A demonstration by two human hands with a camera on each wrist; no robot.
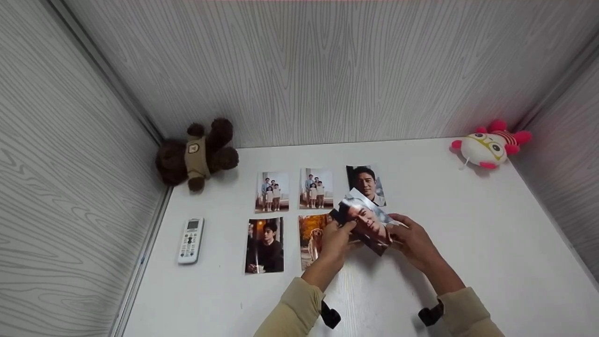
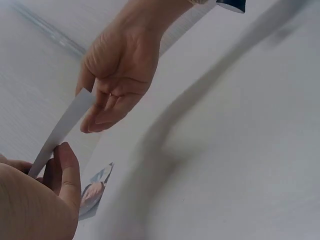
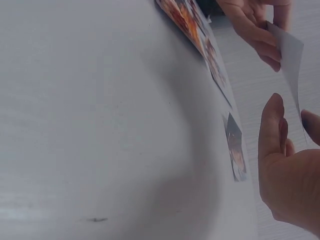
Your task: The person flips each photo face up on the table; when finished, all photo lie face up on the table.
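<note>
A glossy portrait photo (image 1: 367, 217) is held tilted above the table between both hands. The left hand (image 1: 334, 241) pinches its left edge, thumb on the picture side. At the opposite edge, the right hand (image 1: 412, 241) holds it with the thumb on the face and fingers behind. Both wrist views show the photo's pale back (image 2: 62, 127). Just beyond lies a similar portrait photo (image 1: 367, 180), partly covered by the held one. A dog photo (image 1: 311, 234) lies beside the left hand, which hides part of it.
Two family photos (image 1: 272, 192) and a photo of a person in dark clothing (image 1: 266, 245) lie to the left. A white remote control (image 1: 191, 241) is farther left. A brown plush bear (image 1: 199, 157) and a pink-and-white plush toy (image 1: 489, 147) lie at the back corners, near the walls.
</note>
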